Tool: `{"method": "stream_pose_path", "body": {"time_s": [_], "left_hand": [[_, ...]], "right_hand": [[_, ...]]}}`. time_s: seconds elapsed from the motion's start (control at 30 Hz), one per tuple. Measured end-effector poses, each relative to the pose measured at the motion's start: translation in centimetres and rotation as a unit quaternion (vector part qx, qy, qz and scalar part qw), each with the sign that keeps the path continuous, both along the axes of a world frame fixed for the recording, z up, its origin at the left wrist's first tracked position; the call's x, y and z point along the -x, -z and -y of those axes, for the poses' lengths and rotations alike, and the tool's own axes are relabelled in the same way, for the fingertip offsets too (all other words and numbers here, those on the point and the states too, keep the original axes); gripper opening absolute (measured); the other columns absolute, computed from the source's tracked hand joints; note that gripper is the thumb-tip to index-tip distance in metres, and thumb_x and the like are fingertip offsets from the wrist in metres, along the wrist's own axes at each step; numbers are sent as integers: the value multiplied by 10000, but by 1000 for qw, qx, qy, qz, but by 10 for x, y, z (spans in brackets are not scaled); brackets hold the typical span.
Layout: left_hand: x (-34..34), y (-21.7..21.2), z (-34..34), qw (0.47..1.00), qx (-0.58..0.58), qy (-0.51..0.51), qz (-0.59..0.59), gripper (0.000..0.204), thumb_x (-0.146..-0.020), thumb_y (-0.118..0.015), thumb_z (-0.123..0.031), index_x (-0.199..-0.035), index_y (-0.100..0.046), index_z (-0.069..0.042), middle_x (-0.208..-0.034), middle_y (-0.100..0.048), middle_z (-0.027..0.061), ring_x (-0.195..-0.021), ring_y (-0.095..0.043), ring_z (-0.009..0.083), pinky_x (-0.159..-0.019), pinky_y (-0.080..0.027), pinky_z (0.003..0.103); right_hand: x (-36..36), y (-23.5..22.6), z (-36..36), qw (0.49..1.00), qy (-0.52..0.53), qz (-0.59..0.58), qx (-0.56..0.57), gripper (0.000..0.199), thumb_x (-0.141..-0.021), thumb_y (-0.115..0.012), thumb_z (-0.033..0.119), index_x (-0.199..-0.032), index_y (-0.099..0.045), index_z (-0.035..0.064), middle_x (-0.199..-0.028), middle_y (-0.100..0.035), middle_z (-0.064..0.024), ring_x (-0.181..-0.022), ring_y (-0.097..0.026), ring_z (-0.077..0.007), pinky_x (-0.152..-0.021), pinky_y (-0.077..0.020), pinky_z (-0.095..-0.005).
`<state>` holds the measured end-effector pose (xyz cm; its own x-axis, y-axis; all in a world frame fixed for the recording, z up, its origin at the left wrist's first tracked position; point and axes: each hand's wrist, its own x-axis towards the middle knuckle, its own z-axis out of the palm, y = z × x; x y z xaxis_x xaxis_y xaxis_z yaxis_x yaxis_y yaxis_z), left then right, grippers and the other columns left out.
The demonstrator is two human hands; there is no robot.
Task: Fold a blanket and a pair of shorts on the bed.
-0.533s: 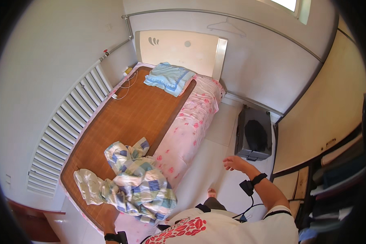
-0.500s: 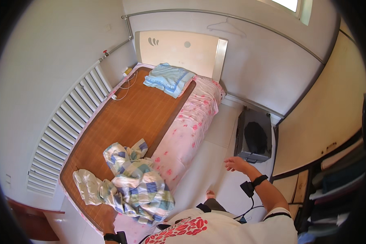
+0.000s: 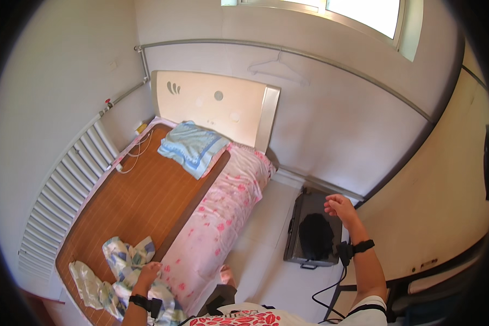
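My left hand (image 3: 149,271) is over the near part of the bed, above a rumpled blue, white and green checked quilt (image 3: 120,259). Its fingers are loosely bent, and nothing shows in them. Out to the right, my right hand (image 3: 340,207) is raised with its fingers a little apart and empty. In the picture it overlaps the far right corner of a dark grey case (image 3: 295,239) on the floor. On top of this case lies a black, rounded item (image 3: 316,236) whose kind I cannot make out.
The bed has a brown mat (image 3: 126,187), a pink floral sheet (image 3: 214,217), a folded light-blue cloth (image 3: 193,146) and a cream headboard (image 3: 212,103). A white radiator (image 3: 65,195) lines the left wall. Along the right side stands a pale cabinet (image 3: 424,201). A black cable (image 3: 331,282) hangs beside my right arm.
My view has tilted up and shifted, bringing more of the window in. My left hand has risen into sight over the quilt. My right hand has moved forward, over the case in the picture.
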<state>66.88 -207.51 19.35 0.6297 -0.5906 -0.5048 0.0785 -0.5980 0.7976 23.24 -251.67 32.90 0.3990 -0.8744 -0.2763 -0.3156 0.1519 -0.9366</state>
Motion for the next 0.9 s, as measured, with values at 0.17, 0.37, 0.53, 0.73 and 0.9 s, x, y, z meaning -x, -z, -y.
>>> {"method": "stream_pose_path", "body": {"time_s": [0.17, 0.37, 0.53, 0.73, 0.9], "left_hand": [[-70, -28, 169, 996, 59, 40, 50, 253, -797, -497, -186, -960, -546, 1, -844, -574, 57, -785, -526, 135, -686, -418, 266], [-121, -71, 400, 930, 208, 229, 197, 268, -787, -514, -195, -963, -540, 5, -937, -565, 94, -884, -521, 168, -754, -410, 279], [-107, -144, 574, 875, 311, 258, 266, 287, -756, -539, -213, -967, -543, -20, -1000, -537, 141, -955, -498, 242, -827, -383, 307], [-90, -215, 748, 757, 377, 289, 450, 414, -754, -552, -253, -1098, -448, -49, -1169, -414, 166, -1106, -362, 312, -923, -296, 370], [-81, -273, 870, 671, 379, 236, 593, 550, -753, -550, -275, -1218, -331, -80, -1273, -272, 168, -1190, -223, 339, -960, -210, 442]], "right_hand": [[-43, -56, 86, 995, -20, 23, 90, 246, -800, -460, 132, -995, -502, -11, -858, -559, -75, -728, -541, -122, -622, -426, -223], [-54, -157, 184, 972, 20, -36, 231, 235, -788, -468, 108, -979, -511, -21, -852, -567, -87, -739, -551, -133, -624, -430, -234], [-71, -199, 263, 950, 56, -52, 303, 223, -779, -474, 103, -960, -520, -18, -827, -572, -77, -734, -548, -124, -611, -424, -228], [-106, -261, 373, 909, 37, -52, 413, 202, -771, -492, 94, -934, -526, -21, -805, -563, -45, -723, -518, -89, -617, -408, -212], [-111, -307, 493, 851, 12, -93, 517, 196, -772, -494, 83, -935, -524, -22, -794, -556, -38, -717, -503, -80, -634, -409, -204]]}}
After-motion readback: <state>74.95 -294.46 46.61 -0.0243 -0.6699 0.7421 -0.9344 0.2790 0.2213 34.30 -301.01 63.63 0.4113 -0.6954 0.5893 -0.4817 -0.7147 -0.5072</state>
